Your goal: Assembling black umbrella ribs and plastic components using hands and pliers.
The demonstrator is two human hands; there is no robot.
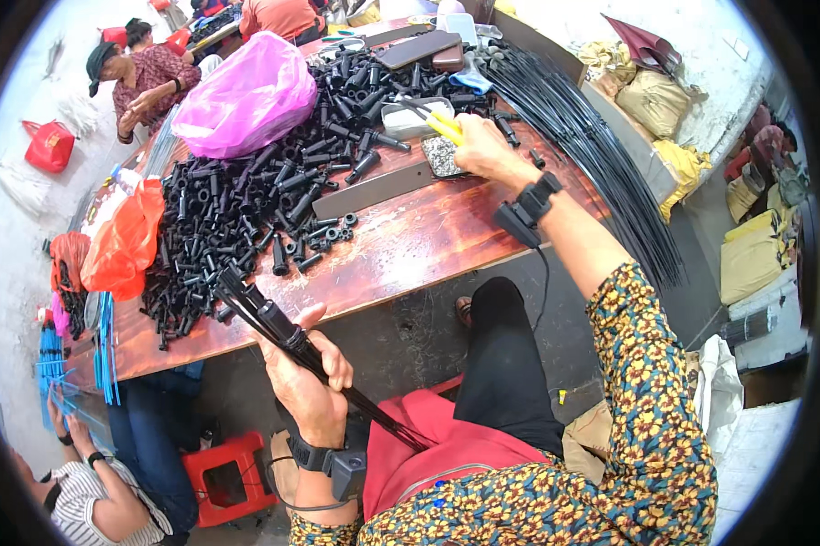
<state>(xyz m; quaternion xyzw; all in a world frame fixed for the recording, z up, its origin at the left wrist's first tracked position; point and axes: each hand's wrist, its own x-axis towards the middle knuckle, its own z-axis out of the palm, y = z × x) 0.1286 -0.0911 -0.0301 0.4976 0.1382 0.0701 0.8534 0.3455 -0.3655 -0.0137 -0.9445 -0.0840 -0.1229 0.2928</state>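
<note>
My left hand [305, 387] is closed around a bundle of thin black rods [373, 414], held at a slant in front of the table's near edge. Black tubular fittings [278, 320] sit on the bundle near its upper end; its lower end reaches my lap. Over the table, my right hand [487, 150] grips a yellow-handled tool [446, 127] with thin metal tips, which looks like pliers. Just beneath that hand is a small tray of tiny silvery pieces [442, 159]. The tool's tips lie over a white plastic tub [410, 123] beside the tray.
Loose black tubular parts [237, 196] are heaped across the wooden table [401, 223], with a pink plastic bag [246, 96] on them. A dark flat bar [373, 189] lies before the tubs. Long black rods [592, 136] line the right side. Other people sit at left and far left.
</note>
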